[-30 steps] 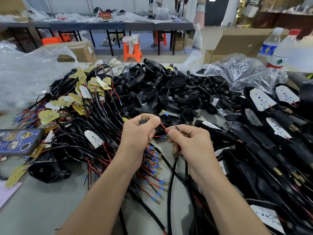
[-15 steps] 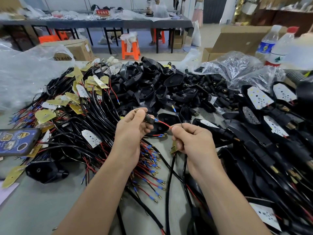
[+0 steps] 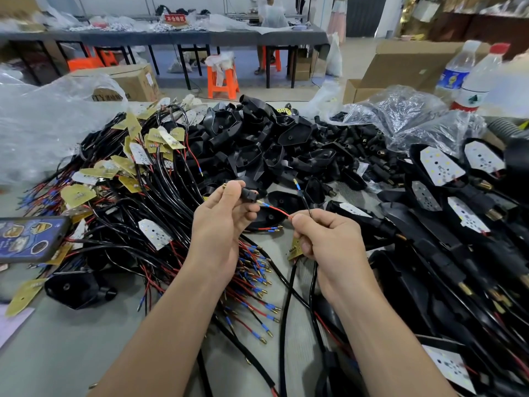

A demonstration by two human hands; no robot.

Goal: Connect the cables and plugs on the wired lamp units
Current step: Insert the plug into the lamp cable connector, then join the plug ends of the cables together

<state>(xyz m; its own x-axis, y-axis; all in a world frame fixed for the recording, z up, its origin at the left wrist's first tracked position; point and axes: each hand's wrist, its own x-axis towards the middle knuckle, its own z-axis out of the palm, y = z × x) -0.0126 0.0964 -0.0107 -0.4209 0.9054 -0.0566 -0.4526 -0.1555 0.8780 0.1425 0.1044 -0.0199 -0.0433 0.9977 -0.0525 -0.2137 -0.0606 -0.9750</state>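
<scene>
Your left hand (image 3: 223,224) grips a small black plug (image 3: 248,194) between the thumb and curled fingers, holding it above the desk (image 3: 57,353) with its brass tip pointing up and to the left. Your right hand (image 3: 329,239) pinches a red wire (image 3: 282,212). The wire's blue-sleeved end lies just beside the plug's near end, but I cannot tell whether they touch. The same hand is curled round a thin black wire (image 3: 304,196) that stands up from the fist, a yellow circuit board (image 3: 294,249), and black cables (image 3: 287,296) that hang down to the desk.

Behind your hands is a heap of black lamp housings (image 3: 257,144). A tangle of wired boards (image 3: 128,167) lies to the left, and lamp units (image 3: 440,167) are stacked on the right. A phone (image 3: 28,239) rests at the left edge.
</scene>
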